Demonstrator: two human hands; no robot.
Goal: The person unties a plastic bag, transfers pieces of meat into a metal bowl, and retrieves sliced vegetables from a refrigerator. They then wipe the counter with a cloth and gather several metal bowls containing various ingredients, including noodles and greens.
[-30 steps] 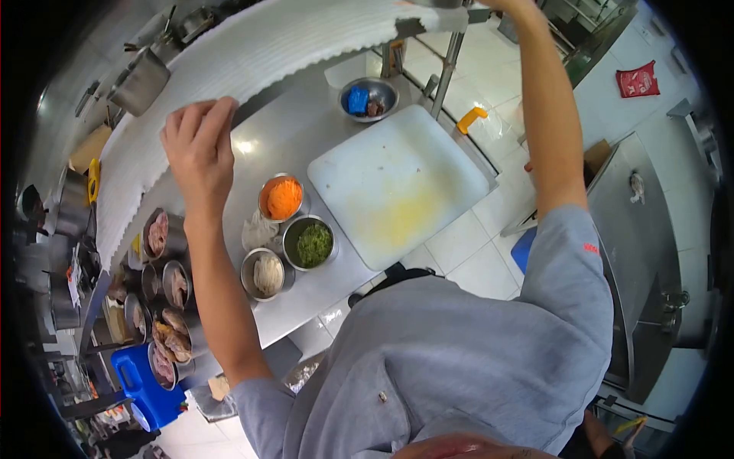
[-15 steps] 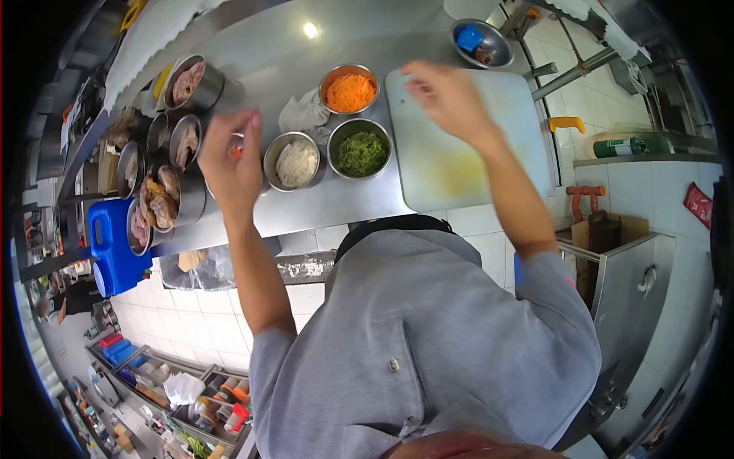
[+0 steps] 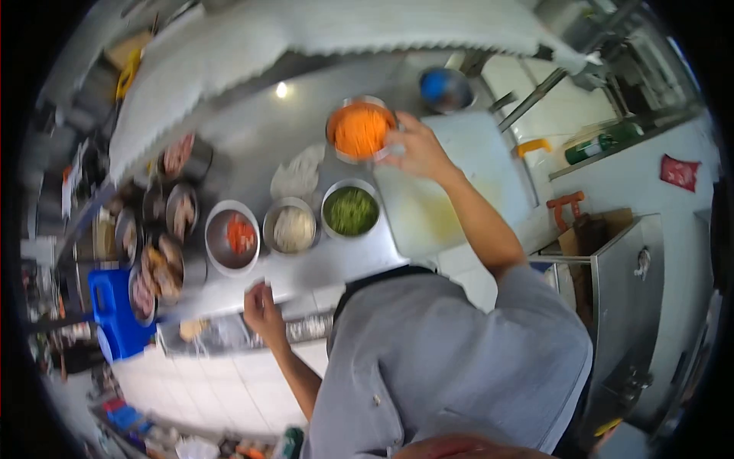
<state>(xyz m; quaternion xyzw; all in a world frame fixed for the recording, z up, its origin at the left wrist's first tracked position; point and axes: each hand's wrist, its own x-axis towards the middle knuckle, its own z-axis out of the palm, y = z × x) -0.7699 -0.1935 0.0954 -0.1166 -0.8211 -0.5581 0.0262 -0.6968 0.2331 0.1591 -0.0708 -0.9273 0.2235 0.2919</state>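
Note:
My right hand [image 3: 419, 150] grips the right rim of a metal bowl of shredded carrot [image 3: 361, 131], which is tilted towards me above the counter. Loosely curled, with its fingers a little apart, my left hand [image 3: 264, 312] hangs before the counter's front edge and shows nothing in it. Nearest to it stands a metal bowl [image 3: 217, 243] with some red-orange pieces [image 3: 241, 236] inside. To the right of that come a bowl of whitish shreds [image 3: 293, 229] and a bowl of chopped green vegetable [image 3: 351, 211]. Motion blurs both hands somewhat.
A white cutting board [image 3: 478, 164] lies at the right, with a metal bowl [image 3: 468, 93] holding something blue behind it. A crumpled cloth [image 3: 298, 173] is on the counter. Several containers of raw meat [image 3: 162, 266] crowd the left end, beside a blue jug [image 3: 126, 317].
My right hand has moved left from above the cutting board, taken hold of the carrot bowl and tilted it. My left hand has drawn back towards me, off the bowls. The camera view has shifted.

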